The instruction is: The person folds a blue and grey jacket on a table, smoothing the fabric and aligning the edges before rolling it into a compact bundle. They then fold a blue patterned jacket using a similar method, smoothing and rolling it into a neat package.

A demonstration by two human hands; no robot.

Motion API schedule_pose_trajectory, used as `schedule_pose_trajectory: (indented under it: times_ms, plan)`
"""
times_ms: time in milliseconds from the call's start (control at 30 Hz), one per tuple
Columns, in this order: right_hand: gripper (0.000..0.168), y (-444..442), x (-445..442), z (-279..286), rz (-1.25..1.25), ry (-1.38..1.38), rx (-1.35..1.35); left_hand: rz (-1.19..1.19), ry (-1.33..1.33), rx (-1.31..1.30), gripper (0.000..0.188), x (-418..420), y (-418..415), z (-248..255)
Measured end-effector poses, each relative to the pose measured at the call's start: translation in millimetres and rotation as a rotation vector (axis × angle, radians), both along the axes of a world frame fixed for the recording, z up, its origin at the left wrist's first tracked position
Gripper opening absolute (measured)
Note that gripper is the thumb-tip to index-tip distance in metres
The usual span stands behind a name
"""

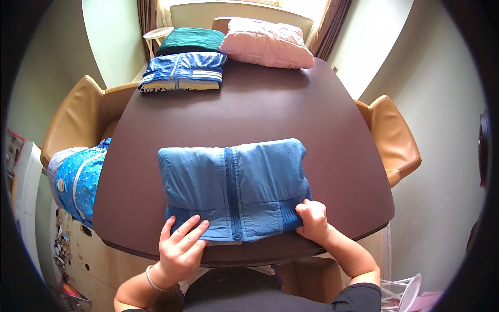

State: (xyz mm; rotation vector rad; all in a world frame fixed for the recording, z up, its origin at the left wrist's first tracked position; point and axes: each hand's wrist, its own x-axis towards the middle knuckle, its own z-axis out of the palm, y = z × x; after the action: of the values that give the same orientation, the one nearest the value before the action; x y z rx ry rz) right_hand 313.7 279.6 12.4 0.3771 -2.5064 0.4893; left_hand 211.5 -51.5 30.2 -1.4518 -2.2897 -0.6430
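Observation:
A blue zip-up jacket (199, 175), folded into a rectangle, lies at the near edge of the dark brown table (257, 105). Its zipper runs down the middle, and a ribbed hem faces me. My left hand (181, 245) rests on the jacket's lower left part with its fingers spread. At the lower right corner, my right hand (314, 220) has its fingers closed on the ribbed hem. Part of a light layer shows under the near edge.
At the far end lie a folded pink padded garment (269, 43), a green one (191, 40) and a blue striped jacket (183, 70) on other folded clothes. Tan chairs (74, 113) flank the table; bright blue patterned fabric (84, 179) lies on the left one.

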Motion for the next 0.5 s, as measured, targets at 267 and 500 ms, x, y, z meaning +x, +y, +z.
schedule_pose_trajectory:
  times_ms: [267, 500]
  plan:
    - [0.027, -5.8, 6.8, 12.6, -0.080, -0.108, 0.177, -0.052, -0.002, 0.214, 0.011, -7.0, -0.1, -7.0]
    - [0.020, -39.6, -3.1, 116.3, 0.019, -0.211, 0.061, -0.021, -0.077, 0.288, 0.007, -1.7, 2.7, -16.0]
